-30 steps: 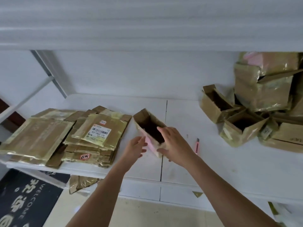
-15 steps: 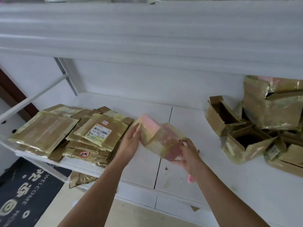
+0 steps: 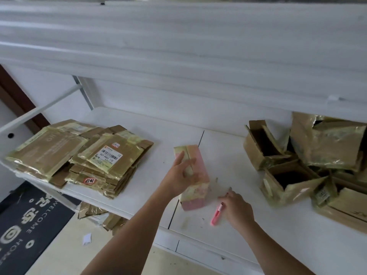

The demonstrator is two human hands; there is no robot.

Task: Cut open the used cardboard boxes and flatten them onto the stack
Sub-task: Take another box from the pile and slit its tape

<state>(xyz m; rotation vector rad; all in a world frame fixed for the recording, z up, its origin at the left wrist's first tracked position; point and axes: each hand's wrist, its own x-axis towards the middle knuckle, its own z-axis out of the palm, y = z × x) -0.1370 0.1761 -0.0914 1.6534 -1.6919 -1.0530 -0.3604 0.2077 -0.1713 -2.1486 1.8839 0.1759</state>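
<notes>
A small cardboard box (image 3: 195, 193), wrapped in pinkish and yellow tape, stands on the white shelf (image 3: 238, 159) with its taped seam facing up. My left hand (image 3: 181, 175) rests on top of it, fingers spread across the seam and thumb along the left edge. A pink utility knife (image 3: 216, 214) lies on the shelf just right of the box. My right hand (image 3: 237, 211) is low beside the knife, thumb close to its tip, not gripping it. The stack of flattened boxes (image 3: 83, 157) lies at the left end of the shelf.
A heap of opened, tape-covered boxes (image 3: 309, 161) fills the shelf's right end. Another white shelf (image 3: 178, 46) hangs overhead. Cardboard scraps (image 3: 99, 215) lie on the floor under the shelf's left part, next to a dark welcome mat (image 3: 25, 225).
The box was lifted and turned over by both hands, then set down seam up. My right hand let go of it and dropped to the knife; my left stayed on the box.
</notes>
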